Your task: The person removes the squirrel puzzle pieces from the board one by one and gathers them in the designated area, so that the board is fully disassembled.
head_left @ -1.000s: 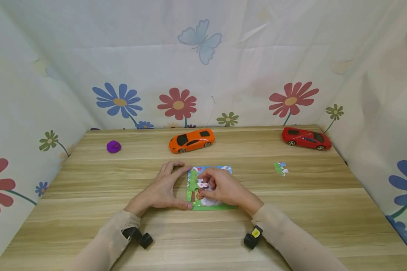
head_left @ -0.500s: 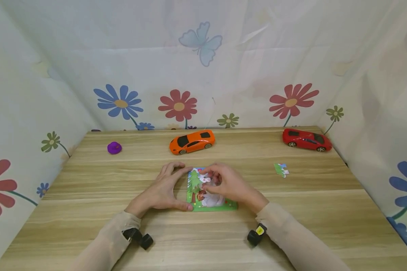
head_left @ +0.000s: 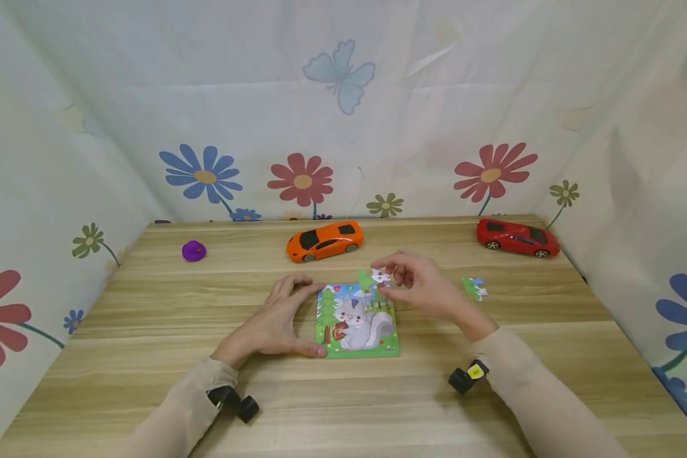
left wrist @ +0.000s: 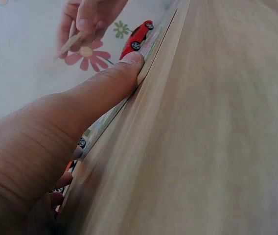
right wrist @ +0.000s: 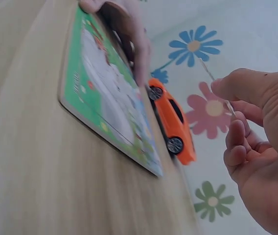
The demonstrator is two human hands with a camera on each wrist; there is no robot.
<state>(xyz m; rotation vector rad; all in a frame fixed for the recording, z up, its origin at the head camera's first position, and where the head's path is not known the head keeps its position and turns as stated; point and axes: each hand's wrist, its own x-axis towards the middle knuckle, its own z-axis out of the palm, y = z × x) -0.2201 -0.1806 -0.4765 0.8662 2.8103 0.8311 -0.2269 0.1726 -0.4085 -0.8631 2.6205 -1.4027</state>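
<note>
A square puzzle board (head_left: 362, 352) with a grey squirrel picture and a green lower border lies flat on the table. My left hand (head_left: 277, 318) spans its left side, thumb at the near corner and index finger at the far corner. In the left wrist view the thumb (left wrist: 114, 76) presses on the board's edge. My right hand (head_left: 423, 286) pinches a jigsaw piece (head_left: 380, 276) showing a white animal face and green, raised over the board's far right corner. The right wrist view shows this piece (right wrist: 207, 72) edge-on between thumb and fingers.
Another jigsaw piece (head_left: 474, 289) lies on the table to the right of the board. Toward the back stand an orange toy car (head_left: 325, 241) and a red toy car (head_left: 518, 238). A small purple object (head_left: 194, 250) sits at the left. Flowered curtains (head_left: 235, 114) enclose the table.
My right hand has lifted the piece from over the middle of the board and moved to the right and away, uncovering the squirrel picture. The left hand has stayed in place.
</note>
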